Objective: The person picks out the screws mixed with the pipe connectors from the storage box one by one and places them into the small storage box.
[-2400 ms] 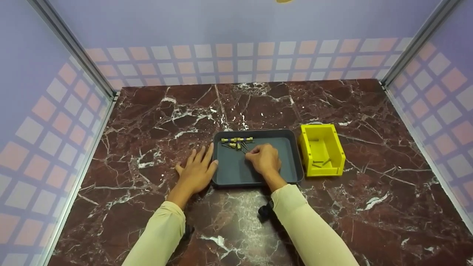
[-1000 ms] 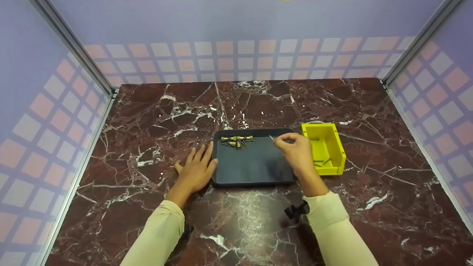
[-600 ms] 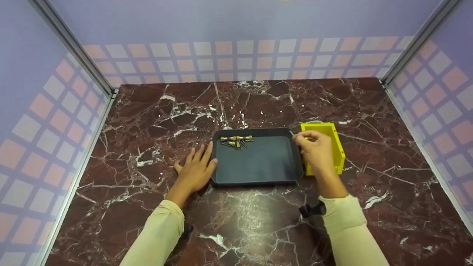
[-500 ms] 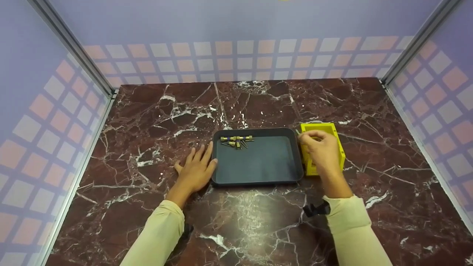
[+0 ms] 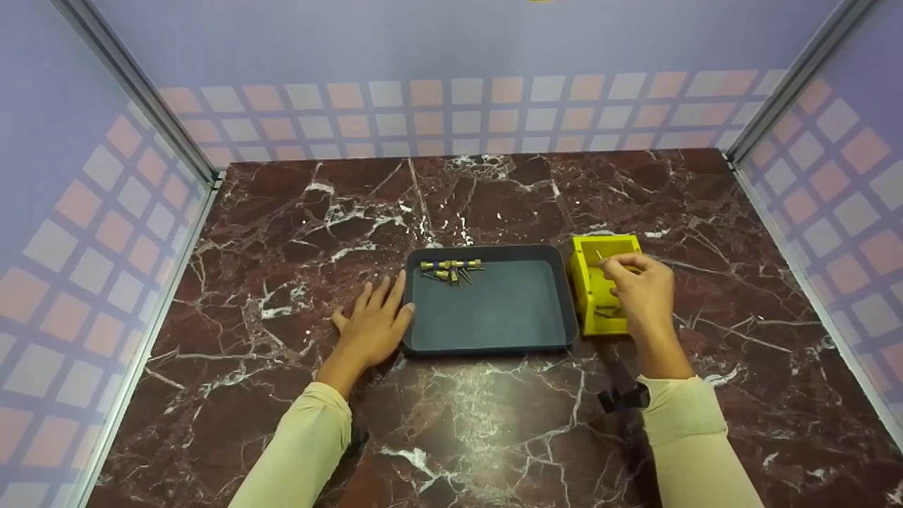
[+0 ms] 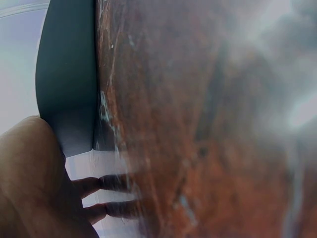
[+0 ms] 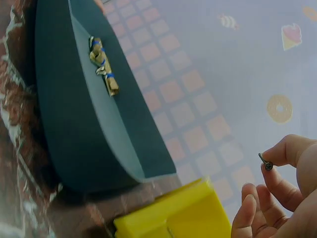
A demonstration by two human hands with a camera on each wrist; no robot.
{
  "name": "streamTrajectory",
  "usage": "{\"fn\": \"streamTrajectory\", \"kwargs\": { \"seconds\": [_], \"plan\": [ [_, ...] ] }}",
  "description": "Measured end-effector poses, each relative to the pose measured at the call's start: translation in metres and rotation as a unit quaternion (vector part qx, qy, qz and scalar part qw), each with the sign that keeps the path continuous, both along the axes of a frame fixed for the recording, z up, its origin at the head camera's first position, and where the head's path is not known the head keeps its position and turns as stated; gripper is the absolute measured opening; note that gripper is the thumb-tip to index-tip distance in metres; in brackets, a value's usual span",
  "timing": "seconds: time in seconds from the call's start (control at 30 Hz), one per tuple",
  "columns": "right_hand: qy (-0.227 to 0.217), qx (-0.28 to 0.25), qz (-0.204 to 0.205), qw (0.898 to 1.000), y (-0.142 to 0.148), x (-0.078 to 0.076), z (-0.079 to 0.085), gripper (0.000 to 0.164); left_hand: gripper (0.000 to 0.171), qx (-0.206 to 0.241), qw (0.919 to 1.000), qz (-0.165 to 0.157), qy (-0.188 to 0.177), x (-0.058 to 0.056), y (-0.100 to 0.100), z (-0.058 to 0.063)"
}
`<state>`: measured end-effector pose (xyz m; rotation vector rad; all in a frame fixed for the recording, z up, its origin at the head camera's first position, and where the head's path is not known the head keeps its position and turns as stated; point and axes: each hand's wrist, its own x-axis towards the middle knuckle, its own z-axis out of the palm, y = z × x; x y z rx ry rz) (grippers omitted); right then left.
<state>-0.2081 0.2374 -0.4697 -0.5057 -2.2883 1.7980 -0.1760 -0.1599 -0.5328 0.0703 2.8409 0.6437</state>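
Note:
My right hand (image 5: 643, 289) is over the yellow bin (image 5: 605, 326), pinching a small screw (image 7: 268, 165) between thumb and fingertip. In the right wrist view the screw's cross-slotted head shows. Several more screws lie on the bin's floor, partly hidden by the hand. My left hand (image 5: 372, 328) lies with spread, straight fingers on the table at the left side of a dark grey tray (image 5: 494, 310), touching its edge. Inside the tray, at the back left, sit brass fittings (image 5: 451, 266) with blue bands and several loose screws (image 5: 467, 275).
The bin stands close to the tray's right side. Both rest on a dark red marble-patterned table (image 5: 317, 219). Lilac panels (image 5: 451, 42) with a checked border enclose it at the back and both sides. White specks are scattered behind the tray.
My right hand has picked a screw out of the tray and carried it right, over the tray's edge, to above the yellow bin. The left hand has stayed in place.

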Motion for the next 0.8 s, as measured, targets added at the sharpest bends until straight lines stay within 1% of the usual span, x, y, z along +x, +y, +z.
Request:
{"fn": "streamTrajectory", "kwargs": {
  "seconds": [0.1, 0.27, 0.63, 0.8],
  "plan": [
    [-0.006, -0.001, -0.005, 1.0, 0.003, 0.0, -0.004, 0.012, 0.063, -0.001, 1.0, 0.002, 0.003, 0.0, 0.0, 0.0],
    [-0.024, 0.001, -0.005, 1.0, 0.006, 0.0, -0.01, 0.022, 0.063, 0.0, 1.0, 0.003, 0.005, 0.0, 0.001, 0.0],
    [-0.041, 0.005, -0.003, 0.999, 0.008, -0.001, -0.018, 0.023, 0.063, 0.001, 1.0, 0.001, 0.008, 0.0, 0.001, 0.0],
    [-0.046, 0.003, -0.011, 0.999, 0.008, -0.002, -0.023, 0.02, 0.063, 0.0, 1.0, 0.001, 0.007, 0.0, 0.001, 0.0]
  ]
}}
